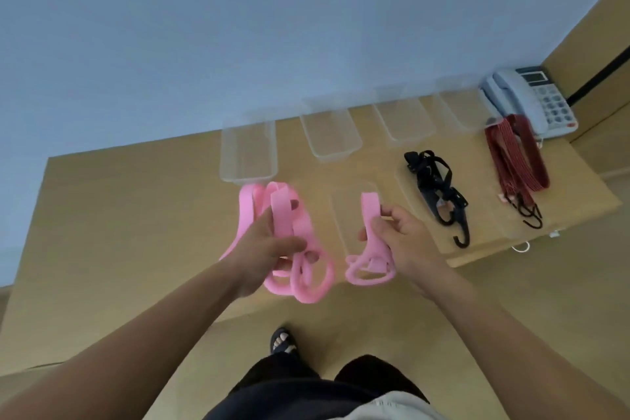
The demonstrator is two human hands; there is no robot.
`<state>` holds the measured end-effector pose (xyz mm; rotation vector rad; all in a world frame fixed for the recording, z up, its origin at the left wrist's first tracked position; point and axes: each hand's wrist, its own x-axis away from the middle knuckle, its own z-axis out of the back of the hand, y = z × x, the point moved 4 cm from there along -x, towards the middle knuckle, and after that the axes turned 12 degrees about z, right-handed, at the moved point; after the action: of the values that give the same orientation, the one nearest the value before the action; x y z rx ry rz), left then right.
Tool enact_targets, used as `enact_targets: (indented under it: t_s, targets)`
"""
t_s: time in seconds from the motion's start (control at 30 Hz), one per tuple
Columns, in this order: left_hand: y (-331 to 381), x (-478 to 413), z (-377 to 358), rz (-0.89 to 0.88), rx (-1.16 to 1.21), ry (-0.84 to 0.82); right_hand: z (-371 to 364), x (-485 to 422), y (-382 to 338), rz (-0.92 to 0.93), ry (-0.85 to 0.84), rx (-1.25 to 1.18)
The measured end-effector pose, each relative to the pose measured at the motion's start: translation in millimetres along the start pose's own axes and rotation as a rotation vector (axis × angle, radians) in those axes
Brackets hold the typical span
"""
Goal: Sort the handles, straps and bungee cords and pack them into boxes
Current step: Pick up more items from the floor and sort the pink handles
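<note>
Pink handles (282, 215) are split between our two hands, above the near middle of the table (136, 215).
Our left hand (264, 247) grips a loose bunch; our right hand (407, 237) pinches a single handle (370, 208). We judge the loops could snag on each other, drag out together and drop short of the clear box (249, 174) just beyond.

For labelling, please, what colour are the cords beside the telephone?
The cords are dark red; head view.
</note>
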<state>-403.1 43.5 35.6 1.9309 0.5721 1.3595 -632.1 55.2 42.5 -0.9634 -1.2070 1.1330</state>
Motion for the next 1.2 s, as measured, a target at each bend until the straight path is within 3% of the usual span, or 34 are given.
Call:
enact_targets:
  t_s: [0.3,0.47,0.63,1.03,1.2]
  targets:
    - [14,-31,52,0.132,-0.312,0.190,-8,-83,18,-0.096,-0.103,0.253]
    - [1,-43,60,0.168,-0.491,0.444,-13,-108,28,-0.103,-0.140,0.296]
    - [-14,-48,60,0.122,-0.480,0.649,-22,-117,40,-0.088,-0.273,0.377]
    - [-38,-45,53,-0.108,-0.801,0.947,-28,-111,37,0.228,-0.361,1.204]
    - [-46,-41,56,-0.067,-1.014,0.928,-23,-95,44,0.304,-0.366,1.195]
